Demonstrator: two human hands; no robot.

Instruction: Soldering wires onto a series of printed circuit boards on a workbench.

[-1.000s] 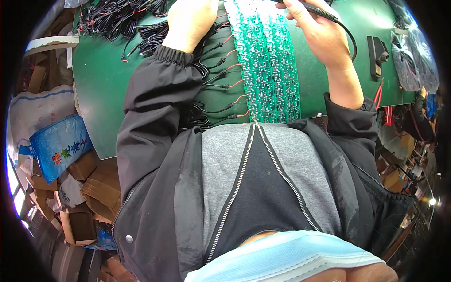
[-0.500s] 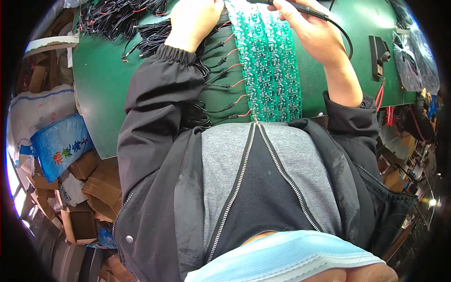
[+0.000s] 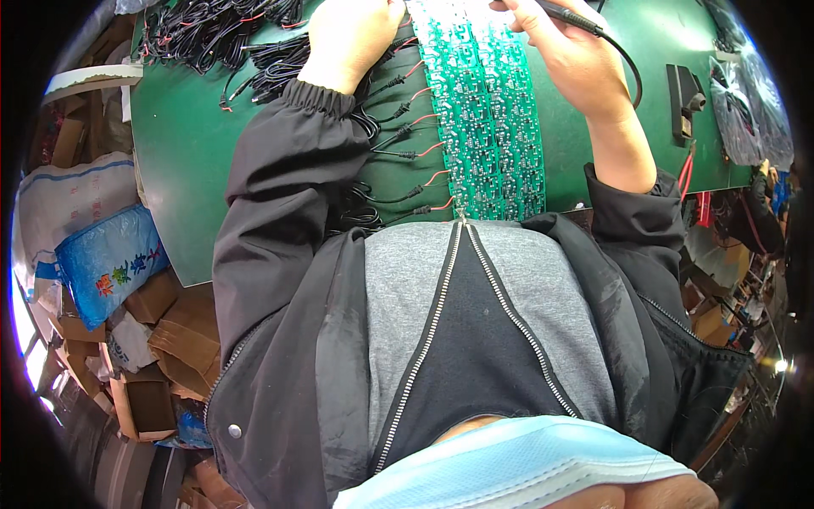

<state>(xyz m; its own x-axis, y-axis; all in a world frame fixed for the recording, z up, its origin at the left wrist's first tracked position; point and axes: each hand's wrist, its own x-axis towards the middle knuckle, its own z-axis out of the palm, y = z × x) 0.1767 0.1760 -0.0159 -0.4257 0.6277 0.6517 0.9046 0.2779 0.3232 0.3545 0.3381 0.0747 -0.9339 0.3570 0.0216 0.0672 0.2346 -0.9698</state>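
My right hand [image 3: 570,59] is closed round a soldering iron [image 3: 570,15] with a black handle, held over the upper right of a green circuit board panel [image 3: 483,127]. The iron's tip end is not clearly visible. A black cord bends down from the handle behind the wrist. My left hand [image 3: 349,38] is at the upper edge, left of the panel; its fingers are mostly cut off, so any hold is hidden. Black cables [image 3: 398,154] with red wire ends lie in a row along the panel's left edge, several of them reaching it.
Bundles of black cables [image 3: 203,38] lie at the far left of the green table [image 3: 182,187]. A black stand-like object [image 3: 681,102] and a clear plastic bag [image 3: 746,110] are at the right. Cardboard boxes [image 3: 182,335] and a blue bag [image 3: 110,263] sit beside the table at left.
My right hand has shifted slightly right, and the soldering iron now tilts more steeply. The left hand stays nearly in place.
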